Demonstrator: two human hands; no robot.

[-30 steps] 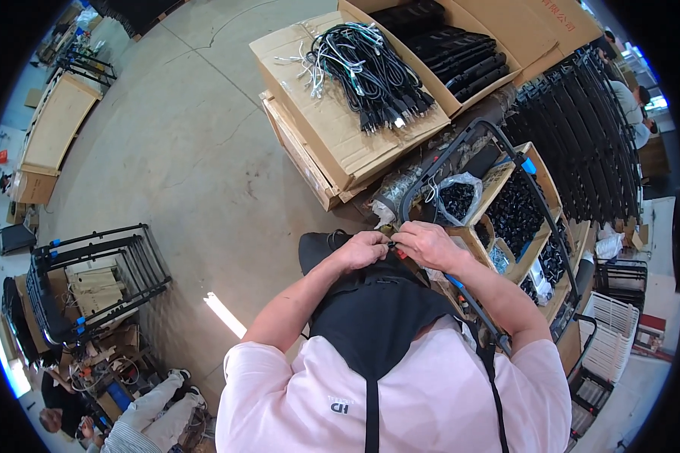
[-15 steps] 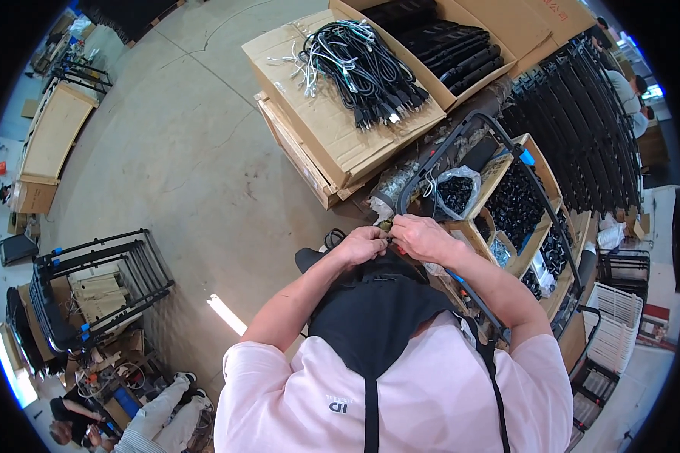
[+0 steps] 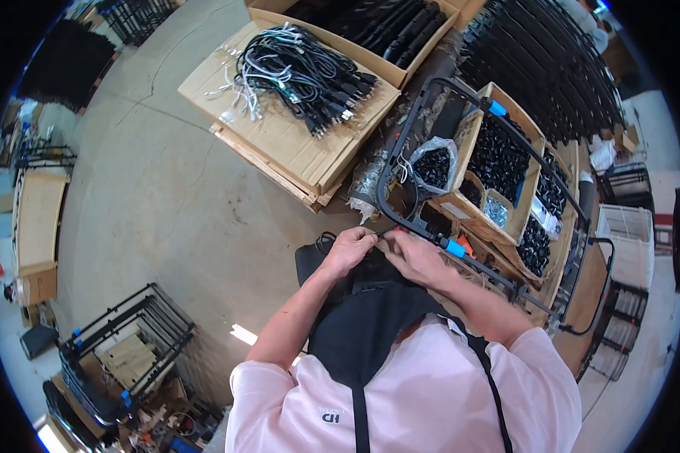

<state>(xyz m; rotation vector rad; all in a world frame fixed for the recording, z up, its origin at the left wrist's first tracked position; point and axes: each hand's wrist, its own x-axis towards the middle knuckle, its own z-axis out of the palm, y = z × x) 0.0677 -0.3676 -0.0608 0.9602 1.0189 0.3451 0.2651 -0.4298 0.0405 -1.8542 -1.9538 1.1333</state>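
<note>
Fingertips of both hands meet over the lap: the left hand is curled with thumb and forefinger pinched on a thin black wire, and the right hand pinches the same wire from the other side. The wire lies against the lower bar of a black metal frame, near a blue sleeve on that bar. Past the frame, open cardboard boxes hold small black parts. Farther off, a bundle of cables rests on flat cardboard.
</note>
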